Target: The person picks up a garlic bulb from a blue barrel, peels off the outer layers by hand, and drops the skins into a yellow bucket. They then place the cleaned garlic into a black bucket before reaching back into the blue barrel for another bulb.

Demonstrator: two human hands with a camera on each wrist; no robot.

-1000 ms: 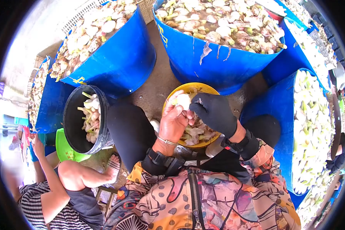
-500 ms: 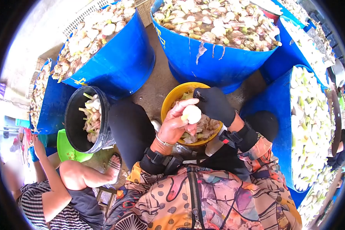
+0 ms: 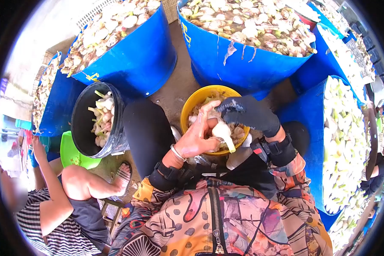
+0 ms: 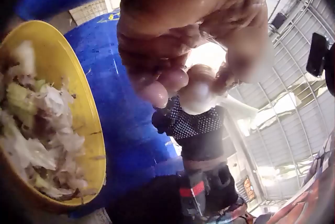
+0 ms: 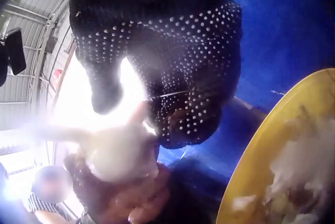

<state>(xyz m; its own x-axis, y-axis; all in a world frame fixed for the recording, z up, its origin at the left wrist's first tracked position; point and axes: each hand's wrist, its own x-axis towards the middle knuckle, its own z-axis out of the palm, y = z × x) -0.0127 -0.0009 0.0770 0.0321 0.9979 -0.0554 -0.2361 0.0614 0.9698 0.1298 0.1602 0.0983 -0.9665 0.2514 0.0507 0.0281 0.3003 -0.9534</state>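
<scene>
My bare left hand (image 3: 195, 137) holds a white garlic bulb (image 3: 220, 130) between its thumb and fingers, the short green-tipped stem pointing back toward my body. Just right of the bulb is my right hand (image 3: 252, 115) in a black glove with white grip dots. In the right wrist view its fingers curl around a thin shiny blade (image 5: 172, 94), mostly hidden by the glove, while the thumb stands apart from them near the bulb. Below both hands is a yellow bucket (image 3: 187, 112) with loose garlic skins (image 4: 49, 140) inside.
A black bucket (image 3: 77, 128) of stemmed garlic stands left of my knee, beside a green basin (image 3: 68, 149). Large blue drums (image 3: 239, 68) full of garlic surround the front and right (image 3: 305, 115). A seated person in a striped shirt (image 3: 38, 222) is at the left.
The bulb has been turned in my left hand, from its round white side facing up to its stem pointing toward me. My right hand has shifted slightly right and rotated, its thumb now apart.
</scene>
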